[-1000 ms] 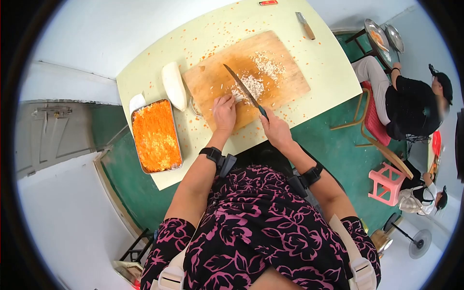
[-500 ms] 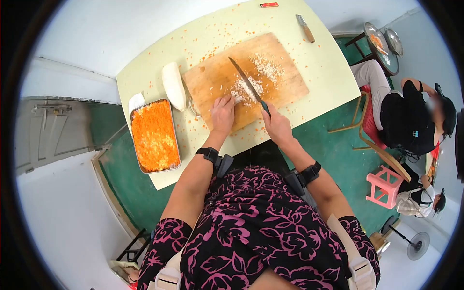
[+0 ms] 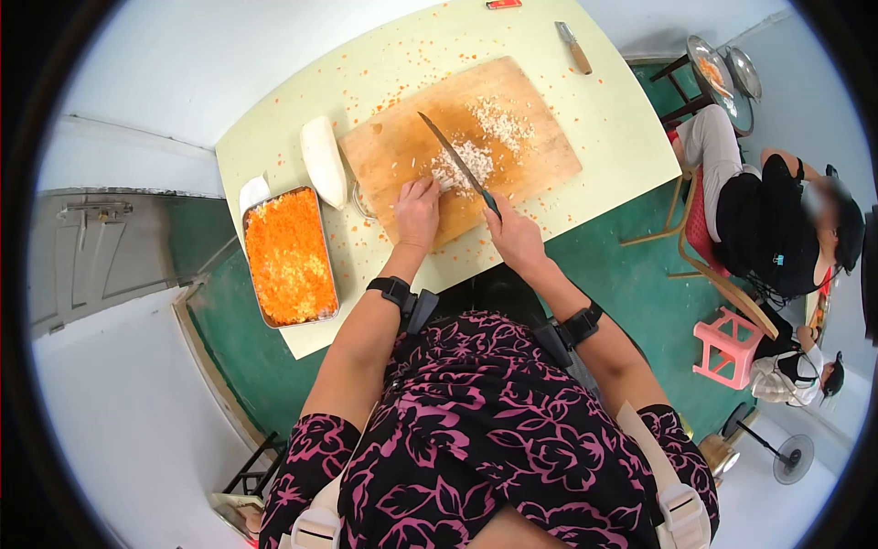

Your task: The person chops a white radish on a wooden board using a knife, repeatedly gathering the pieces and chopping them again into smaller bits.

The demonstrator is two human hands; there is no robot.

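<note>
My right hand (image 3: 515, 236) is wrapped round the dark handle of a long knife (image 3: 452, 154), whose blade lies over a wooden cutting board (image 3: 375, 151). Beside the blade, my left hand (image 3: 418, 209) rests on the board with its fingers bent together over a small piece of white food, mostly hidden under them. Chopped white bits (image 3: 466, 166) lie around the blade, and a second pile (image 3: 505, 125) is further up the board. A large peeled white radish (image 3: 324, 162) lies left of the board.
A metal tray (image 3: 336, 291) of chopped orange and pale food stands at the table's left edge. A small wooden-handled tool (image 3: 574, 48) and a red object (image 3: 503, 5) lie at the back. Two people sit at the right, near a pink stool (image 3: 729, 348).
The knife blade has shifted slightly left relative to the board, along with my right hand. The view has also moved a little. My left hand stays bent at the white food.
</note>
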